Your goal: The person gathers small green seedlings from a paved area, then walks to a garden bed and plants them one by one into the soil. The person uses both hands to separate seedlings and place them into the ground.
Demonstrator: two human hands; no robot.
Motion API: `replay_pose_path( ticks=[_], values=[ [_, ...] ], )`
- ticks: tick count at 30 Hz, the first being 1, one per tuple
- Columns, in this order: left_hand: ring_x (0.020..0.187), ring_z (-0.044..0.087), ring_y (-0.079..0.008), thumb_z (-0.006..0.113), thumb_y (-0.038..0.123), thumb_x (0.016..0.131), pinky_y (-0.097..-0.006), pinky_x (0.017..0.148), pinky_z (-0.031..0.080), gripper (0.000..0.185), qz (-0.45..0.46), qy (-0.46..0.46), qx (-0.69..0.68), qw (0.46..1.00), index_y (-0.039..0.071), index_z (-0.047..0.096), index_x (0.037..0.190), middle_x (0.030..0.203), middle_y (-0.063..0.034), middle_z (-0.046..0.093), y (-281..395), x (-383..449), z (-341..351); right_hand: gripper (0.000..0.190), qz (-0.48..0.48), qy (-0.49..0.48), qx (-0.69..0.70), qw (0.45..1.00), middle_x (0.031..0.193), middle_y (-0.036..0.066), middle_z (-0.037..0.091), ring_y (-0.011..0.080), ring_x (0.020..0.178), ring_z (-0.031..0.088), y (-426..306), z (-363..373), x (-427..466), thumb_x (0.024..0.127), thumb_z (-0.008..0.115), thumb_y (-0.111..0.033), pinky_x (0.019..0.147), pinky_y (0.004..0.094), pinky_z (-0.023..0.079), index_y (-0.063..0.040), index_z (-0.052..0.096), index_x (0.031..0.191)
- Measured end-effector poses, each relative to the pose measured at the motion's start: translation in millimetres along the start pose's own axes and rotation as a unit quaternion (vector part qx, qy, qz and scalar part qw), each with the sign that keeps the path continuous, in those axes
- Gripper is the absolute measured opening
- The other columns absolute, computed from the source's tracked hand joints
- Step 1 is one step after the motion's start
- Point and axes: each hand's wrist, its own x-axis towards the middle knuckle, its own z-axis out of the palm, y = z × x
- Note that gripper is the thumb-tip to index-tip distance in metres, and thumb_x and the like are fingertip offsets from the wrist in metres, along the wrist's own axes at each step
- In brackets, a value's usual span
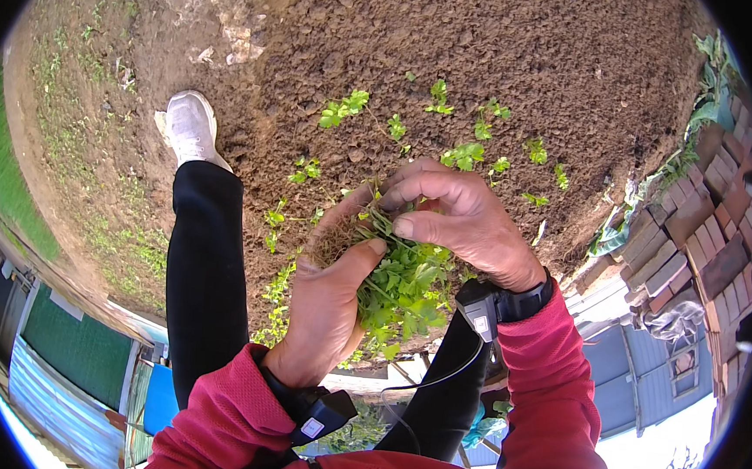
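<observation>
A bunch of leafy green seedlings (405, 279), their thin roots (337, 235) bare, lies in my left hand (329, 296). The thumb presses over the stems, and the leaves hang towards my body. Above the bunch, my right hand (455, 220) has its thumb and fingers bent around the stem end; whether they pinch a single stem cannot be told. Small seedlings (463, 155) of a similar kind stand scattered in the brown soil (493, 53) beyond my hands.
My white shoe (191, 123) rests on the soil at the left. Low weeds (127, 237) grow beyond that leg. Stacked bricks (690, 224) and broad-leaved plants (611, 234) edge the plot at the right. A thin cable (434, 382) hangs between my wrists.
</observation>
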Motion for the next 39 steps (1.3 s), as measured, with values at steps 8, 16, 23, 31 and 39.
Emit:
replay_pose_path(
  ticks=[8,16,23,31,39],
  values=[
    [0.089,0.068,-0.0231,0.049,0.004,0.095,-0.0364,0.074,0.06,0.029,0.043,0.043,0.022,0.998,-0.003,0.049,0.123,0.105,-0.0152,0.064,-2.3,0.8,1.6,0.014,0.075,-0.014,0.014,0.997,0.103,0.006,0.058,0.013,0.095,0.056,-1.1,5.1,3.2,0.084,0.067,-0.005,0.084,0.0266,0.045,0.003,0.063,0.095],
    [0.08,0.068,-0.0196,0.055,-0.001,0.092,-0.0336,0.068,0.06,0.02,-0.006,0.069,-0.037,0.997,-0.002,0.054,0.112,0.097,-0.0129,0.065,2.4,-1.3,-0.3,0.013,0.083,0.035,0.114,0.989,0.092,0.001,0.059,0.0075,0.087,0.055,3.4,13.7,0.7,0.087,0.064,-0.008,0.076,0.0238,0.046,0.002,0.063,0.094],
    [0.078,0.068,-0.0203,0.055,-0.001,0.092,-0.0338,0.066,0.06,0.019,-0.016,0.084,-0.03,0.996,-0.004,0.055,0.11,0.095,-0.0131,0.065,6.3,-5.7,2.8,0.016,0.054,0.058,0.096,0.992,0.087,0.0,0.06,0.0069,0.084,0.055,2.1,17.4,-1.7,0.09,0.062,-0.01,0.075,0.0226,0.046,0.002,0.065,0.1],
    [0.075,0.069,-0.0215,0.055,-0.001,0.092,-0.035,0.062,0.06,0.016,-0.005,0.071,-0.04,0.997,-0.005,0.057,0.107,0.091,-0.0138,0.065,3.7,-5.3,0.4,0.016,0.035,0.051,0.077,0.995,0.089,0.0,0.062,0.0063,0.079,0.055,3.9,24.3,-3.8,0.089,0.063,-0.01,0.071,0.0231,0.046,0.002,0.065,0.099],
    [0.074,0.069,-0.0215,0.056,0.0,0.092,-0.0345,0.062,0.06,0.016,-0.006,0.071,-0.029,0.997,-0.005,0.057,0.107,0.094,-0.0153,0.067,7.4,-10.2,0.2,0.017,0.098,0.089,0.144,0.981,0.096,0.003,0.064,0.0091,0.087,0.057,-2.8,19.4,-10.6,0.088,0.065,-0.007,0.079,0.0245,0.047,0.002,0.065,0.102]
  ],
)
